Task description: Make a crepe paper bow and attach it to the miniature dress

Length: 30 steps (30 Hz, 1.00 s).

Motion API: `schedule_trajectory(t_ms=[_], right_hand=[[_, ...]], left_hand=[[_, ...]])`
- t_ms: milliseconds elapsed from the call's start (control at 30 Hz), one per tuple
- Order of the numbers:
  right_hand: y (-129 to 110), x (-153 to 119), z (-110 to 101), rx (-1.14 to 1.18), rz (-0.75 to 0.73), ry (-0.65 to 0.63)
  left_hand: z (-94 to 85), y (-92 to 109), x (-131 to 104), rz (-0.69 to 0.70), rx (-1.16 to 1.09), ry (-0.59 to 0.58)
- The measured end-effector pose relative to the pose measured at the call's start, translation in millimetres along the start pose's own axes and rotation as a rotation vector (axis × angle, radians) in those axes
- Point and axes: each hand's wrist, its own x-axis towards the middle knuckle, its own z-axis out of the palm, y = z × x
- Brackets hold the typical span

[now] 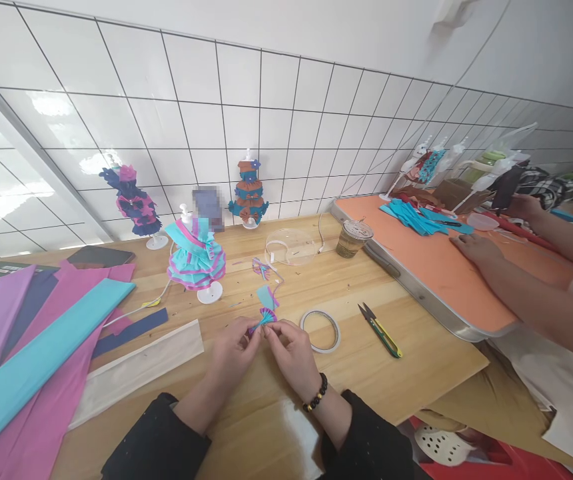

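Between my fingertips is a small pleated paper fan [267,316], turquoise with a purple edge. My left hand [236,345] pinches its left side, and my right hand [294,353], with a beaded bracelet at the wrist, pinches it from the right. Just beyond lie a flat turquoise paper piece [266,297] with a purple edge and a small pleated bow [261,268]. A roll of tape [337,339] rests right of my right hand. Thread snips [380,331] with green and yellow handles lie farther right. Behind my left hand stands a mini dress form [196,257] in ruffled turquoise and pink paper.
Coloured paper sheets [51,360] cover the table's left side, beside a cream strip [141,373] and a blue strip [131,331]. Two more dressed forms stand by the tiled wall. A lidded cup [354,239] sits near an orange table [416,267], where another person's arms [516,287] rest.
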Motion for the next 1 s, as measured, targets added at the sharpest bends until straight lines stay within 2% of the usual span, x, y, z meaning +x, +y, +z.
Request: schedule_trajectory(t_ms=[233, 500, 1000], right_hand=[[3.0, 0.1, 0.5, -0.025, 0.045, 0.027], [2.7, 0.7, 0.6, -0.008, 0.06, 0.016], [6.3, 2.7, -2.5, -0.068, 0.053, 0.017]], left_hand=[[0.5, 2.0, 0.0, -0.022, -0.042, 0.009], [1.9, -0.4, -0.4, 0.038, -0.003, 0.017], [-3.5, -0.9, 2.2, 0.093, 0.072, -0.122]])
